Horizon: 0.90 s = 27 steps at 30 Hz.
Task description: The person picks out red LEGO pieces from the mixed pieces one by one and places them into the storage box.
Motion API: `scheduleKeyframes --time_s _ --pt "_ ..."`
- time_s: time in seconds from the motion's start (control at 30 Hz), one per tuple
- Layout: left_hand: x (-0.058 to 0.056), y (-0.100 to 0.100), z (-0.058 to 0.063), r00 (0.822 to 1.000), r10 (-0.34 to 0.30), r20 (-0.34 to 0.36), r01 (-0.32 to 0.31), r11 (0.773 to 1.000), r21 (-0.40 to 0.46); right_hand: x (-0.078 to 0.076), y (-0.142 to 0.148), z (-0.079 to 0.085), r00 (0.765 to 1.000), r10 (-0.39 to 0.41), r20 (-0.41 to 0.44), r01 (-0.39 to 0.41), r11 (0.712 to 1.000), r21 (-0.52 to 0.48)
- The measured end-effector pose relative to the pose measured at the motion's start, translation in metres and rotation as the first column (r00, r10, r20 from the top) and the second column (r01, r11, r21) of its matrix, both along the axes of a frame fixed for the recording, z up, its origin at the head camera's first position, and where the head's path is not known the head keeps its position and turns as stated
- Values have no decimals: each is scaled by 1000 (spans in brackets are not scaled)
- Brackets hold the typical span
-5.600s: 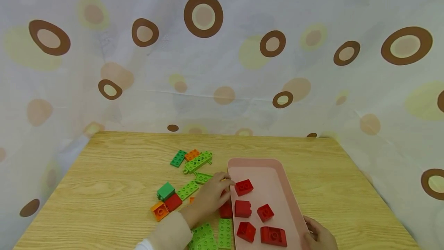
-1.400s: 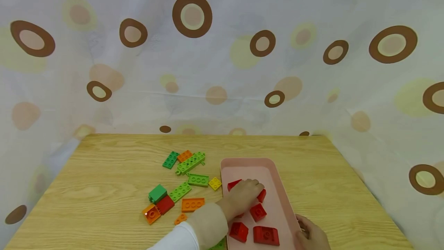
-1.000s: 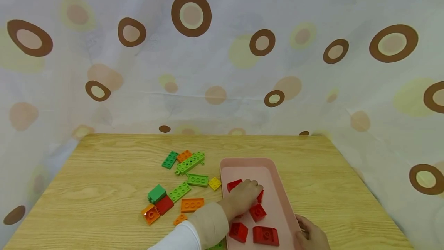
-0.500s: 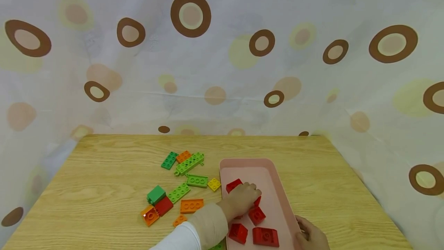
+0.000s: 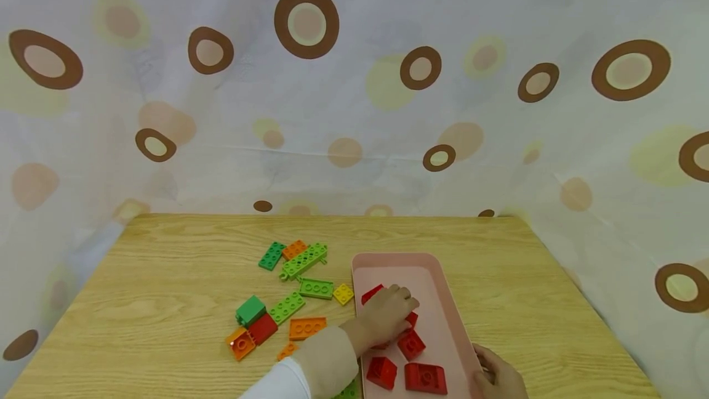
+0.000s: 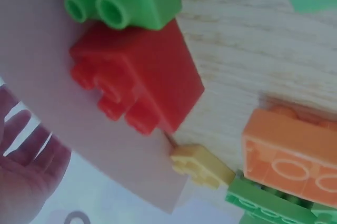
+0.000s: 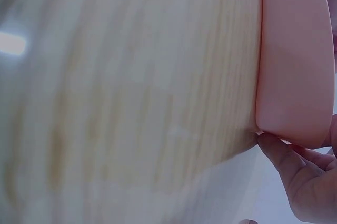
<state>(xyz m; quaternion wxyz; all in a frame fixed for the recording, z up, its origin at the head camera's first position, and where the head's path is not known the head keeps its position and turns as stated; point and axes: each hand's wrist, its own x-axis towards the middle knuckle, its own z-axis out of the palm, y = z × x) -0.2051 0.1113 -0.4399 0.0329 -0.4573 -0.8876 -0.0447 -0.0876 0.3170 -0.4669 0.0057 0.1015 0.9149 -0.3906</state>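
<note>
In the head view, my left hand [image 5: 384,316] reaches into a pink tray [image 5: 451,313], its fingers curled over a red toy brick [image 5: 412,320] that they partly hide. Close by in the tray lie other red bricks, including one with a rounded top [image 5: 425,378] and a small square-looking one [image 5: 411,345]. My right hand [image 5: 501,374] grips the tray's right side. In the right wrist view, the fingers of the right hand [image 7: 303,176] pinch the tray's corner [image 7: 297,76]. Beside the tray wall, in the left wrist view, stands another red brick [image 6: 139,76].
Left of the tray, several loose bricks lie on the wooden table [image 5: 166,276]: a yellow one [image 5: 343,294], an orange one [image 5: 307,328], a dark green one [image 5: 251,310], a red one [image 5: 263,329] and light green ones [image 5: 287,307]. A patterned cloth [image 5: 354,109] hangs behind.
Since the oldest frame, my left hand has moved from the bricks beside the tray into it, and an additional red brick is there. Lately that brick has shifted slightly towards me. The right hand keeps its hold.
</note>
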Motion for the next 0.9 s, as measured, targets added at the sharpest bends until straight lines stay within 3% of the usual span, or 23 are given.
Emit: scheduleKeyframes --time_s 0.13,0.2,0.37,0.47,0.63,0.9 --pt "2 -14 5 994 26 -102 -16 995 103 0 -1 1 1000 -3 7 3 1000 0" --pt "2 -23 5 992 37 -120 -17 986 163 0 -2 2 1000 -2 8 2 1000 5" --pt "-1 -49 2 995 54 -84 -26 953 303 2 -3 3 1000 5 4 -5 1000 12" --pt "0 -66 2 997 70 -37 -53 937 344 2 -2 4 1000 5 12 -5 1000 21" --pt "4 -88 -3 996 68 50 -82 929 361 4 -3 5 1000 -1 -5 1 999 32" --pt "10 -102 -12 978 105 179 -151 952 267 2 -6 4 1000 -11 -2 11 1000 25"
